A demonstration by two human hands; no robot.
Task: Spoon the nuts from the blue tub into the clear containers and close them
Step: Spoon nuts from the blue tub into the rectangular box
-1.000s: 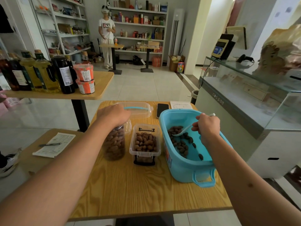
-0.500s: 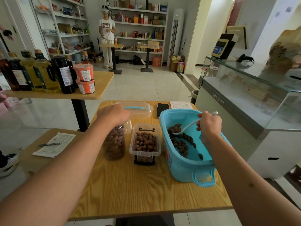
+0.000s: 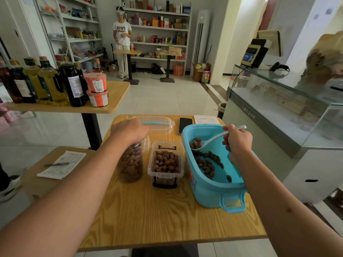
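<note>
While the left hand (image 3: pixel 130 131) caps the jar (image 3: pixel 130 162), loaded spoon (image 3: pixel 209 140) inside the tub (image 3: pixel 209 193) rim

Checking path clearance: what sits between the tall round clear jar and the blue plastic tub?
In the head view, one open rectangular clear container of brown nuts stands between the jar and the tub.

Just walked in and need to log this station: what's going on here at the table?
A person is portioning nuts. The right hand holds a white spoon loaded with a few nuts over the blue tub, which has more nuts on its bottom. The left hand rests on top of a tall clear jar full of nuts. Between jar and tub stands an open rectangular container, nearly full, its lid not on.
</note>
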